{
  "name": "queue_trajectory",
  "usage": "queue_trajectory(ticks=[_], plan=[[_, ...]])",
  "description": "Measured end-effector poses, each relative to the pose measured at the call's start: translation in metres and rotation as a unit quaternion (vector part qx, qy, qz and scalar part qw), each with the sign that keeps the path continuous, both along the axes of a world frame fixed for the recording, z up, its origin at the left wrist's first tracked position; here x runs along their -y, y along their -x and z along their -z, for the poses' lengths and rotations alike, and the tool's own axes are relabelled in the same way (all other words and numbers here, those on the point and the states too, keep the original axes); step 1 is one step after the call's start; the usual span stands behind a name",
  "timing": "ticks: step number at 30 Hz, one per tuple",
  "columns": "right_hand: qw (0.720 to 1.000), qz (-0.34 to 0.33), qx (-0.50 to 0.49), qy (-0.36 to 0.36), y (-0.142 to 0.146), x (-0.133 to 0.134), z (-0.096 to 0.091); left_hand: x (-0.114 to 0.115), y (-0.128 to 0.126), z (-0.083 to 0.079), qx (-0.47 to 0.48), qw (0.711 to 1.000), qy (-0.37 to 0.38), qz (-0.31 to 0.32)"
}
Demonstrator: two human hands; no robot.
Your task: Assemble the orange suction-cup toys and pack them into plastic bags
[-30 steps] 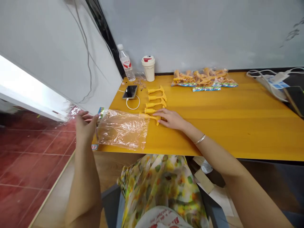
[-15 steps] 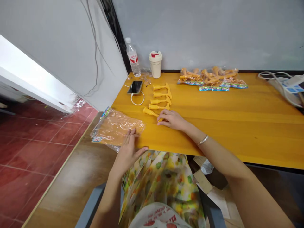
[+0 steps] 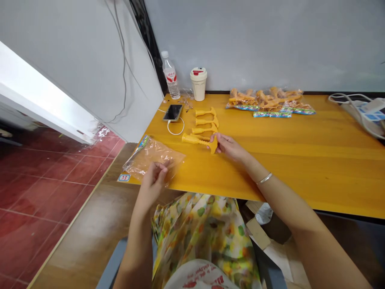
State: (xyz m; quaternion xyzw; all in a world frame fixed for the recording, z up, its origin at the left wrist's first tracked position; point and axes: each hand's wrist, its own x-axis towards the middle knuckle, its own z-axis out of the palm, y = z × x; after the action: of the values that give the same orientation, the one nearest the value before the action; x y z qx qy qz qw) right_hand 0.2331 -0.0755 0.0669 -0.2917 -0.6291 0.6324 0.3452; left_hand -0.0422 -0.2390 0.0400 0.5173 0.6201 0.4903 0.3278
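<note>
My right hand [image 3: 228, 146] is closed on the wide end of a yellow plastic toy [image 3: 198, 141], lifting it just above the orange table [image 3: 300, 160]. Three more yellow toys [image 3: 206, 120] lie in a row just behind it. My left hand [image 3: 153, 180] pinches the near edge of a clear plastic bag [image 3: 150, 157] that lies flat at the table's left corner, with a small "33" label at its near left corner.
A phone [image 3: 173, 112] with a white cable lies behind the bag. A water bottle [image 3: 170, 75] and a white cup [image 3: 199, 83] stand at the wall. Bagged yellow toys [image 3: 269, 101] lie at the back. White cables and a box [image 3: 361, 110] sit far right.
My left hand laid the bag flat, slid to its near edge and now pinches it. My right hand closed on the nearest toy and raised it off the table.
</note>
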Motion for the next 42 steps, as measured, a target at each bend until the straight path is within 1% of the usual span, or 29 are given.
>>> queue_trajectory(ticks=[3, 6, 8, 10, 11, 14, 16, 18, 19, 20, 22, 24, 26, 27, 28, 30, 33, 35, 38, 40, 42], plan=[[0.997, -0.048, -0.009, 0.057, 0.004, 0.007, -0.001, -0.018, -0.023, 0.000, 0.020, 0.997, -0.041, -0.059], [0.995, -0.069, 0.011, 0.066, 0.008, 0.012, -0.002, -0.031, -0.047, -0.004, 0.010, 0.990, -0.101, -0.103], [0.995, -0.073, 0.023, 0.062, 0.010, 0.013, -0.001, -0.036, -0.057, -0.007, -0.007, 0.984, -0.137, -0.117], [0.995, -0.076, 0.031, 0.060, 0.010, 0.011, 0.001, -0.039, -0.059, -0.007, -0.051, 0.981, -0.150, -0.114], [0.995, -0.076, 0.033, 0.061, 0.010, 0.010, 0.002, -0.039, -0.057, -0.006, -0.085, 0.979, -0.145, -0.114], [0.995, -0.057, 0.032, 0.073, 0.008, 0.003, 0.006, -0.035, -0.041, 0.008, -0.191, 0.971, -0.084, -0.118], [0.995, -0.039, 0.028, 0.084, 0.007, -0.001, 0.009, -0.033, -0.031, 0.019, -0.218, 0.969, -0.042, -0.109], [0.995, -0.028, 0.026, 0.090, 0.006, -0.003, 0.011, -0.035, -0.029, 0.026, -0.214, 0.972, -0.031, -0.093], [0.995, -0.024, 0.027, 0.093, 0.005, -0.004, 0.012, -0.037, -0.031, 0.027, -0.201, 0.976, -0.035, -0.079], [0.995, -0.020, 0.027, 0.095, 0.004, -0.005, 0.012, -0.040, -0.034, 0.026, -0.184, 0.980, -0.042, -0.059], [0.995, -0.009, 0.022, 0.095, 0.001, -0.006, 0.009, -0.046, -0.043, 0.018, -0.149, 0.986, -0.067, -0.014], [0.996, 0.009, 0.014, 0.091, -0.003, -0.008, 0.005, -0.046, -0.047, 0.007, -0.143, 0.985, -0.101, -0.008], [0.996, 0.026, 0.006, 0.089, -0.008, -0.010, 0.001, -0.037, -0.044, -0.001, -0.180, 0.977, -0.112, -0.008], [0.995, 0.031, 0.002, 0.090, -0.009, -0.012, -0.001, -0.030, -0.041, -0.002, -0.206, 0.973, -0.100, 0.010], [0.995, 0.035, -0.003, 0.093, -0.010, -0.013, -0.001, -0.023, -0.036, -0.001, -0.236, 0.968, -0.080, 0.037], [0.994, 0.034, -0.009, 0.099, -0.011, -0.014, -0.001, -0.011, -0.028, 0.005, -0.296, 0.952, -0.049, 0.056], [0.995, 0.032, -0.002, 0.099, -0.009, -0.014, 0.002, -0.005, -0.025, 0.016, -0.345, 0.939, -0.013, 0.016], [0.995, 0.033, 0.006, 0.096, -0.008, -0.013, 0.003, -0.007, -0.026, 0.017, -0.357, 0.934, 0.002, -0.014], [0.995, 0.034, 0.007, 0.098, -0.007, -0.011, 0.001, -0.014, -0.025, 0.010, -0.329, 0.943, 0.005, -0.043], [0.994, 0.029, 0.000, 0.103, -0.006, -0.009, -0.001, -0.017, -0.022, 0.003, -0.289, 0.954, 0.005, -0.084], [0.994, 0.016, -0.007, 0.108, -0.005, -0.006, -0.003, -0.019, -0.019, -0.003, -0.259, 0.958, 0.008, -0.126]])
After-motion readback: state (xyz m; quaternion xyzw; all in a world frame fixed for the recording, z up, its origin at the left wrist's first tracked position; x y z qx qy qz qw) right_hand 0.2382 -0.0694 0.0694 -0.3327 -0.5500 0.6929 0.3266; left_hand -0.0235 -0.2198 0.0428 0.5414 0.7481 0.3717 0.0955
